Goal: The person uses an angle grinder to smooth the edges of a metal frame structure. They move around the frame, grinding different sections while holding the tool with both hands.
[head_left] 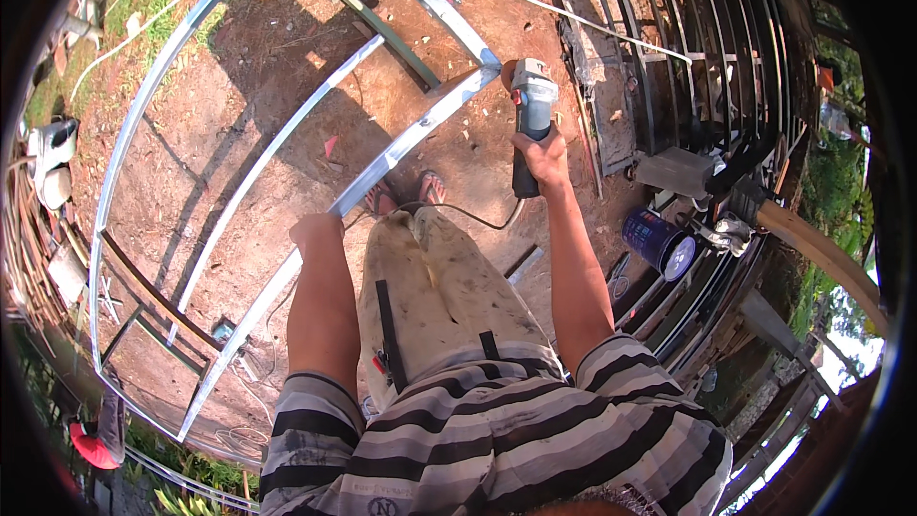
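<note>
Item: grinder (pixel 531 110) at frame (pixel 382 164) joint, your right hand (pixel 543 155) fingers wrapped round its body, left hand (pixel 315 229) fingers closed on the bar; keep both grips firm, cord (pixel 473 220) clear.

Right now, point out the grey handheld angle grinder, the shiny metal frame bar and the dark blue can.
grey angle grinder (pixel 531 105), head view, its body
metal frame bar (pixel 401 145), head view, mid-length
blue can (pixel 655 239), head view, its side

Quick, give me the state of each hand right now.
Left hand: closed, gripping the metal bar of the frame.
Right hand: closed around the angle grinder, whose head is at the frame's corner joint.
</note>
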A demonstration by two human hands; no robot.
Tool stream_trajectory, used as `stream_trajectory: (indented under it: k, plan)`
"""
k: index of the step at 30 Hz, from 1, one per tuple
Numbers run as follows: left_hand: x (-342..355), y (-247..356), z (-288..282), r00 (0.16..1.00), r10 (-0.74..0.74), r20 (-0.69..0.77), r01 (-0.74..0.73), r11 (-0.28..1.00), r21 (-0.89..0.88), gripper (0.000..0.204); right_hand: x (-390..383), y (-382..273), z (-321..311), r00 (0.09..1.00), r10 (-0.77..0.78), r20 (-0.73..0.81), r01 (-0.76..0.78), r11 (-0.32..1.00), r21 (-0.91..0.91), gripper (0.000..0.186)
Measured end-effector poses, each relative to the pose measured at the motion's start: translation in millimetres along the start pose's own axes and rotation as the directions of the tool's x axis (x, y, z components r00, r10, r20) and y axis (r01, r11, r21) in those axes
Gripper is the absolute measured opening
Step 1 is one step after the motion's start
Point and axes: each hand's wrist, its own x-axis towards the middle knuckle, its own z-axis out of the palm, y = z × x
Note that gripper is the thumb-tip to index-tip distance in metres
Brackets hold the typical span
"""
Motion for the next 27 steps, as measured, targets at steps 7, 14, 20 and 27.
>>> stream_trajectory:
  k: [7, 14, 20, 27]
  plan:
    - [-21.2, 12.4, -15.2, 0.998, 0.032, 0.045, -0.036, 0.995, 0.096, 0.035, -9.7, -7.9, -2.6, 0.968, 0.233, 0.098, -0.252, 0.909, 0.333, 0.033]
    - [-34.4, -5.5, 63.8, 0.960, -0.256, 0.110, 0.030, -0.299, -0.954, 0.065, -9.3, -12.3, -19.1, 0.952, 0.176, 0.250, -0.295, 0.749, 0.593, 0.035]
    - [-94.2, -113.7, 198.4, 0.998, 0.044, -0.042, -0.055, 0.350, -0.935, 0.043, 34.1, 49.0, -11.9, 0.813, 0.096, 0.575, -0.543, 0.481, 0.688, 0.036]
    - [-260.5, -76.3, 313.9, 0.992, -0.099, 0.081, 0.125, 0.620, -0.775, 0.039, -1.4, 48.4, -1.8, 0.705, 0.108, 0.701, -0.708, 0.152, 0.689, 0.034]
